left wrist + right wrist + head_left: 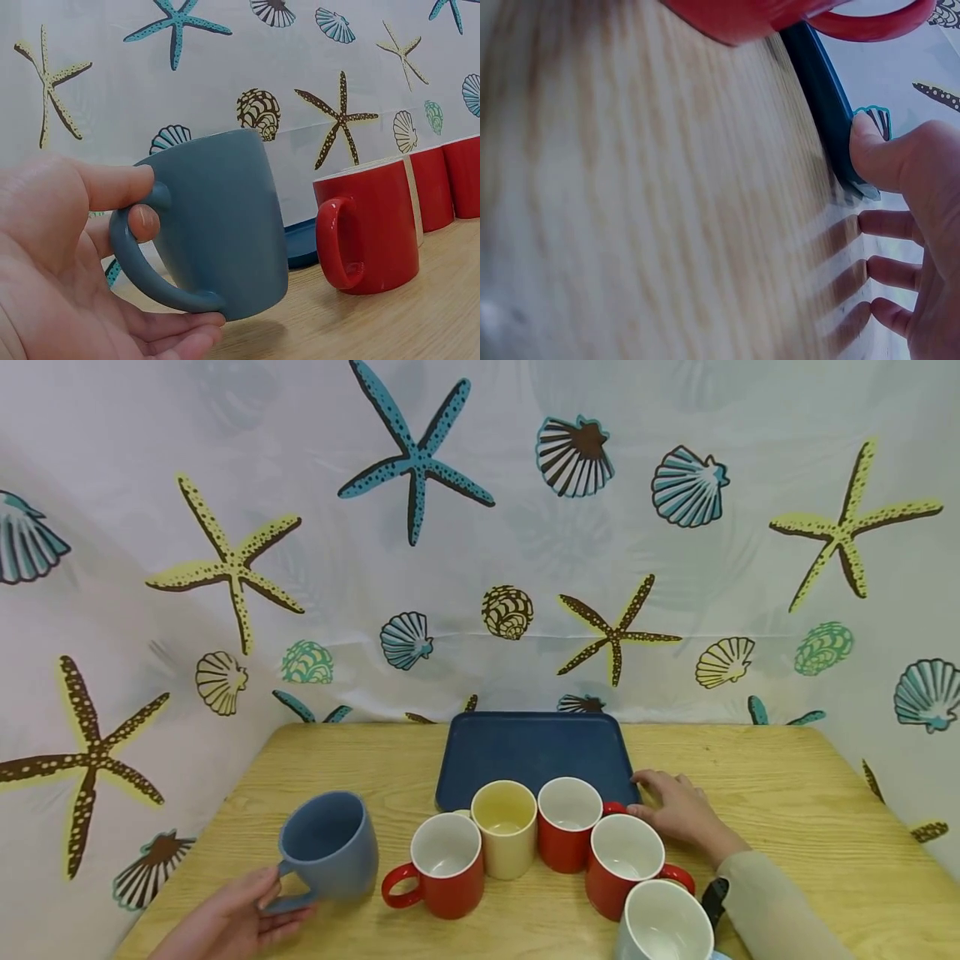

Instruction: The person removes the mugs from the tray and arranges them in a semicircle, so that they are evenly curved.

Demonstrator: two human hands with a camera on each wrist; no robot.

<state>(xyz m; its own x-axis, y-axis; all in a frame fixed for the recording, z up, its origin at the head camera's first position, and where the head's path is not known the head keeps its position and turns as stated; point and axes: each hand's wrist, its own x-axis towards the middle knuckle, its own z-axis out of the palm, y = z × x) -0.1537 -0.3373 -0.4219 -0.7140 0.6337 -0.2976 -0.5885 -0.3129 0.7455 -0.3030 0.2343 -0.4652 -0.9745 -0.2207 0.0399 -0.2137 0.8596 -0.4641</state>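
Observation:
My left hand (232, 914) grips a blue mug (341, 868) by its handle, thumb on top of the loop and a finger through it. The mug tilts, and in the left wrist view its base seems just above the table. My right hand (678, 810) is by the right front corner of a dark blue tray (536, 743). In the right wrist view the thumb (870, 146) lies against the tray's rim, while the other fingers reach down to the table. A red mug (453, 893) stands right of the blue mug, its handle pointing left.
Beside it, in front of the tray, stand a yellow mug (512, 856) and two more red mugs, one (558, 850) near the tray, one (604, 893) closer. A pale mug (637, 935) is cut off at the bottom edge. A patterned cloth (480, 543) hangs behind the wooden table (787, 793).

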